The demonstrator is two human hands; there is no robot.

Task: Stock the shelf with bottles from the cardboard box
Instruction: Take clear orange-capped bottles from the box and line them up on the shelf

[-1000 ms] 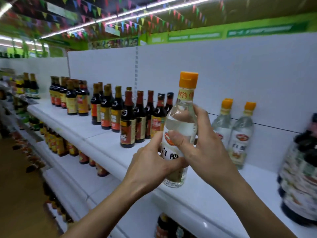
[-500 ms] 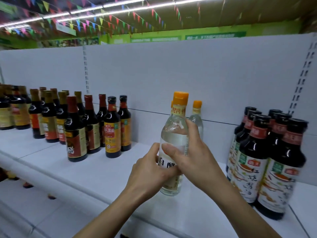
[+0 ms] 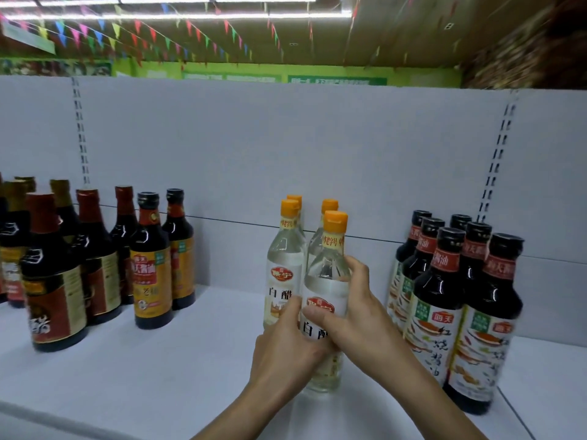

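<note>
Brought in, clear orange-capped plastic bottle (image 3: 324,281), gripped by left hand (image 3: 286,354) and right hand (image 3: 359,315), joins three stocked bottles (image 3: 284,268) at ten o'clock; box unseen.

Overhead: strings of coloured pennants (image 3: 152,33) crossing beneath brown ceiling (image 3: 397,36); fluorescent tube lights (image 3: 165,0) lit. Green wall band with signs (image 3: 336,80) behind. Left: cluster of dark sauce bottles (image 3: 149,262), upright, red and gold labels. Right: black-capped dark bottles (image 3: 444,296), upright, closely packed.
</note>
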